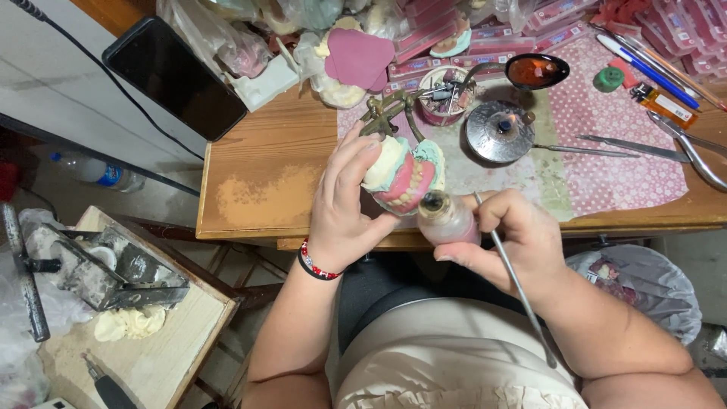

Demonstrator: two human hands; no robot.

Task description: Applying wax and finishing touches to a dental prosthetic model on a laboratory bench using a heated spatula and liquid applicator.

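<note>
Denture model (pixel 401 176) (pink gums) in left hand (pixel 344 208).

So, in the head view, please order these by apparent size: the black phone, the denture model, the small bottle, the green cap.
1. black phone
2. denture model in the left hand; it is nearer the camera, so this rank is unsure
3. small bottle in the right hand
4. green cap

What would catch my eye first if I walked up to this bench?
Probably the pink-and-white denture model on its metal frame, held up mid-picture by the left hand. Beside it the right hand grips a small bottle and a thin metal tool. Behind them, a small burner burns on the table.
</note>
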